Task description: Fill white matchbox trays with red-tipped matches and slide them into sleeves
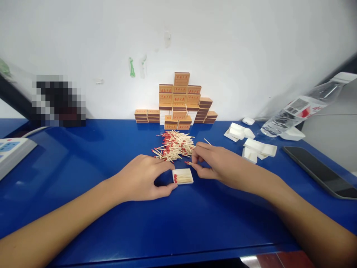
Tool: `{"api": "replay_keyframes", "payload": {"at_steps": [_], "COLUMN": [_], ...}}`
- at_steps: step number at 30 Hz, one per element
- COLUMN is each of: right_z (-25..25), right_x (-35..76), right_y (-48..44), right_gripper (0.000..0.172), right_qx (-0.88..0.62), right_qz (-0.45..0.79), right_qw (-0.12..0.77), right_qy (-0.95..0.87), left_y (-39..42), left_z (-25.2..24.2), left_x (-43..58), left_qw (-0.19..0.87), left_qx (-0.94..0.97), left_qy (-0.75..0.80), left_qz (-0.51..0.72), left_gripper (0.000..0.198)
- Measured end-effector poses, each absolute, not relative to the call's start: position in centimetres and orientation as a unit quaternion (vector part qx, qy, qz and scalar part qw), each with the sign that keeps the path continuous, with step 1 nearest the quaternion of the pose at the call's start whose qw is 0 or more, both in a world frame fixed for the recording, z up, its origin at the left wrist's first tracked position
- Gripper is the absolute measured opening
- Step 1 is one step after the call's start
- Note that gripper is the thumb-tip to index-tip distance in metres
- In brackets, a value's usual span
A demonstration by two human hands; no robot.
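Note:
A white matchbox tray lies on the blue table, with a layer of red-headed matches in it, their heads toward the left end. My left hand grips that end of the tray between thumb and forefinger. Just right of and above the tray, my right hand pinches a few matches, red heads pointing left. Behind both hands a loose pile of matches is heaped on the table. How many matches the right hand holds is partly hidden by its fingers.
Stacked matchboxes stand against the wall behind the pile. White empty trays lie at the right, near a tilted plastic bottle, a white earphone case and a phone. A white device sits at the left edge.

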State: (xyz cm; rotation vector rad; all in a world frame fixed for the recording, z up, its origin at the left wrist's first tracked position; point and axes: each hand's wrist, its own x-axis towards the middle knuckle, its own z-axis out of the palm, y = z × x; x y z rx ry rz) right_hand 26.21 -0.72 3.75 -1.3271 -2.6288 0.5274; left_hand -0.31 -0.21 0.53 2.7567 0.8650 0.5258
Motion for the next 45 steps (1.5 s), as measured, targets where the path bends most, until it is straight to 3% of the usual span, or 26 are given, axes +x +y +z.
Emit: {"api": "replay_keyframes", "payload": {"at_steps": [6, 12, 38, 45], "right_z": [3.7, 3.3, 3.0, 3.5], "right_x": [24.1, 24.9, 25.2, 25.3], "right_y": [-2.1, -2.1, -1.9, -1.9], "right_gripper": [0.005, 0.019, 0.020, 0.012], "right_qx": [-0.412, -0.388, -0.404, -0.403], "right_qz": [0.191, 0.182, 0.214, 0.185], "right_qw": [0.055, 0.069, 0.064, 0.072], "right_qy": [-0.889, -0.901, -0.887, -0.893], "left_y": [-0.2, -0.2, -0.3, -0.1], "left_z": [0.5, 0.5, 0.5, 0.4], "left_x": [-0.3, -0.3, -0.3, -0.3], "left_qw": [0.112, 0.107, 0.093, 0.098], "left_qx": [0.934, 0.935, 0.936, 0.933], "left_qy": [0.293, 0.293, 0.291, 0.293], "left_qz": [0.171, 0.171, 0.176, 0.184], "left_gripper": [0.025, 0.023, 0.021, 0.023]}}
